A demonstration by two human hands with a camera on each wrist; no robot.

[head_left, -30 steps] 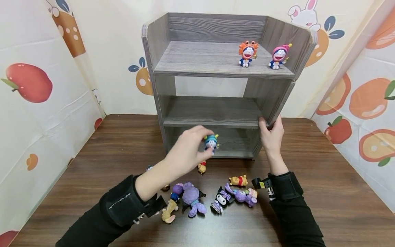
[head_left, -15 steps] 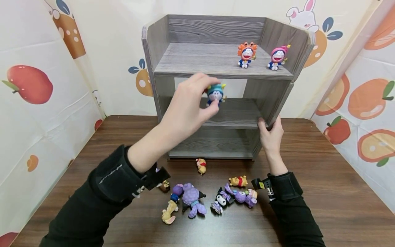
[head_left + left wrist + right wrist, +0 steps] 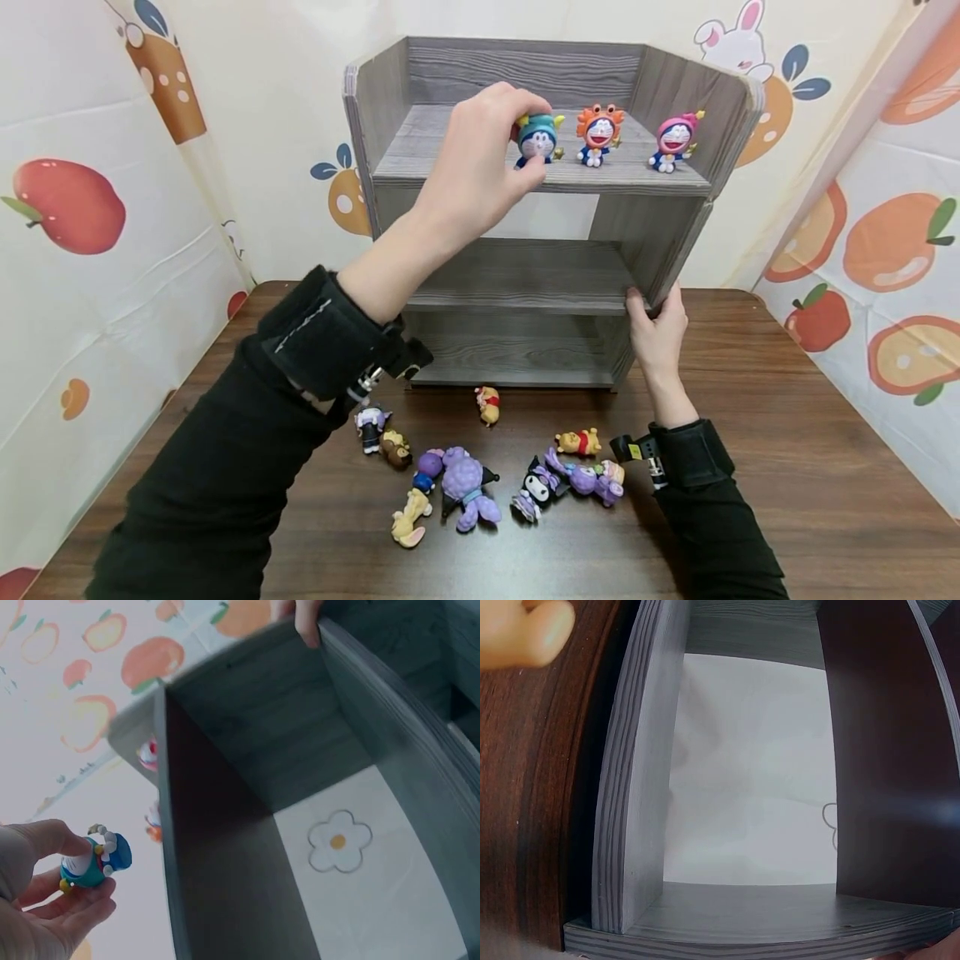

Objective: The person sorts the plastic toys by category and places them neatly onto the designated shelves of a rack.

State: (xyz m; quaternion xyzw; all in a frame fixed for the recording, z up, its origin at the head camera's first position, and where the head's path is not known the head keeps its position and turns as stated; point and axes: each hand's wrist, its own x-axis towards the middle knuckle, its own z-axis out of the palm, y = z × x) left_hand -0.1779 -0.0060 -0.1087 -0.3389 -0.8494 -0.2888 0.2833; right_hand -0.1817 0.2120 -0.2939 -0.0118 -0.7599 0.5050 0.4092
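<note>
My left hand (image 3: 483, 162) pinches a small figurine (image 3: 537, 140) in a teal hood with yellow horns, held upright at the front of the top shelf board. In the left wrist view the thumb and fingers hold the figurine (image 3: 94, 862) beside that board's edge. To its right on the top board stand an orange crab-hooded figurine (image 3: 597, 137) and a pink-hooded figurine (image 3: 673, 143). My right hand (image 3: 660, 337) grips the right side panel of the grey wooden shelf (image 3: 525, 271), thumb on the front edge; its other fingers are largely hidden behind the panel.
Several figurines lie on the brown table (image 3: 570, 558) before the shelf: a purple plush-like one (image 3: 465, 483), a black-hooded one (image 3: 536, 487), a tan long-eared one (image 3: 410, 517), and yellow bears in red (image 3: 577, 442). A printed cloth (image 3: 292, 75) hangs behind.
My left hand has lifted the teal-hooded figurine from in front of the lower shelf up to the top board, left of the crab-hooded one. The right hand stays on the side panel.
</note>
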